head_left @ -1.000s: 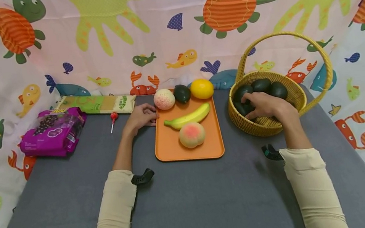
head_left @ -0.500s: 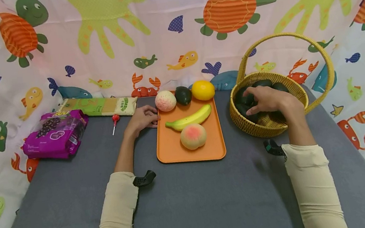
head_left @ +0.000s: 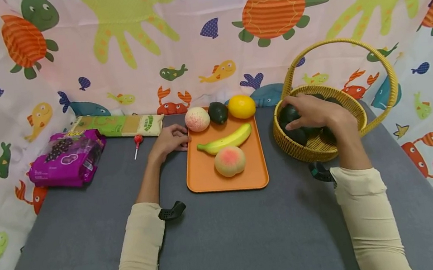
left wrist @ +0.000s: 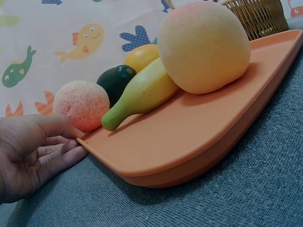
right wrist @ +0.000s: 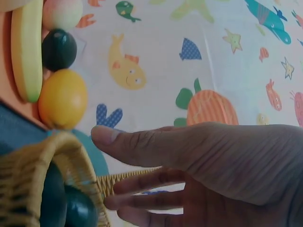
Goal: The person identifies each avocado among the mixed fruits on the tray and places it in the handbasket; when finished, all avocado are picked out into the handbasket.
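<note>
An orange tray [head_left: 206,179] bears a pale speckled peach [head_left: 197,119], a dark green avocado [head_left: 218,113], a lemon [head_left: 242,106], a banana [head_left: 225,140] and a larger blushed peach [head_left: 230,161]. At its left rim is my left hand [head_left: 169,140]; in the left wrist view the thumb lies on the rim, with the fingers below and beside it. My right hand [head_left: 313,108] hovers over a yellow wicker basket [head_left: 313,153] of several dark avocados [head_left: 296,136]. The right wrist view shows its thumb and fingers apart, with nothing between them.
On the left lie a purple grape-printed bag [head_left: 67,159], a green and tan noodle packet [head_left: 118,125] and a red lollipop [head_left: 138,141]. The basket's tall handle [head_left: 392,80] arches up behind my right hand. A sea-animal curtain [head_left: 185,20] stands behind the grey table [head_left: 247,240].
My right hand has shifted slightly within the basket's area, and its fingers have moved toward the basket's left side. The left hand stays at the tray's rim. The head view tilted slightly.
</note>
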`<state>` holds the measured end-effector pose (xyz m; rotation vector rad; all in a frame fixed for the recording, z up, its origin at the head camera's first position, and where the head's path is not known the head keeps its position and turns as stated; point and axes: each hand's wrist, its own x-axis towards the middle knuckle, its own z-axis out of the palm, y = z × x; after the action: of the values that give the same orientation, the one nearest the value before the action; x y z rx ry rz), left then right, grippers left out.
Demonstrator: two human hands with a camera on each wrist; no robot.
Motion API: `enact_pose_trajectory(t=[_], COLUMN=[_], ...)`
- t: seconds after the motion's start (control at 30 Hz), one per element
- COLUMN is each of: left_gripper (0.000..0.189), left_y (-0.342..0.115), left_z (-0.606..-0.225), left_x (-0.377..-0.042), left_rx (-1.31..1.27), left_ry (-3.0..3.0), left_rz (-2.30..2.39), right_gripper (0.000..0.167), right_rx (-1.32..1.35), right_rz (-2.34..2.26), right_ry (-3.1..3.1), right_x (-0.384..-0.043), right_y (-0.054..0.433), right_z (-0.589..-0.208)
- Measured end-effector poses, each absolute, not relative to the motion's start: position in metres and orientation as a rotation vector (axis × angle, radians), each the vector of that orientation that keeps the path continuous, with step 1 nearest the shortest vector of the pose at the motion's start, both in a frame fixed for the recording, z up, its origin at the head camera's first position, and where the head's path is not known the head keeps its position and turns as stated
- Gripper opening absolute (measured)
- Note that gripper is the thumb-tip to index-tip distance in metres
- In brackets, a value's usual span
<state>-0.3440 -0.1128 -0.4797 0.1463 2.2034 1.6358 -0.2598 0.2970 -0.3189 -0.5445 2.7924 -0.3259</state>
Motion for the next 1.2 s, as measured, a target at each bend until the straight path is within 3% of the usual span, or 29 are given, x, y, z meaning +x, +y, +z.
enact_pose_trajectory(t=[0.4,0.83,1.2], left_gripper=[0.037,0.043,0.036], left_y=[-0.114,-0.114,-0.113], left_z=[-0.483,-0.481,-0.484], left_x=[-0.343,-0.344,-0.344], left_rx=[0.153,0.148,0.163], left_ry=[2.229,2.210,2.241], left_rz=[1.650,1.629,1.627], right_gripper=[0.062,0.064,0.058], right_rx=[-0.715,-0.783,-0.861], right_rz=[-0.396,-0.416,-0.208], right_ry=[2.805,2.740,2.686], right_x=[-0.281,-0.311,-0.353], right_y=[0.246,0.200,0.165], right_z=[-0.308,-0.320,-0.338])
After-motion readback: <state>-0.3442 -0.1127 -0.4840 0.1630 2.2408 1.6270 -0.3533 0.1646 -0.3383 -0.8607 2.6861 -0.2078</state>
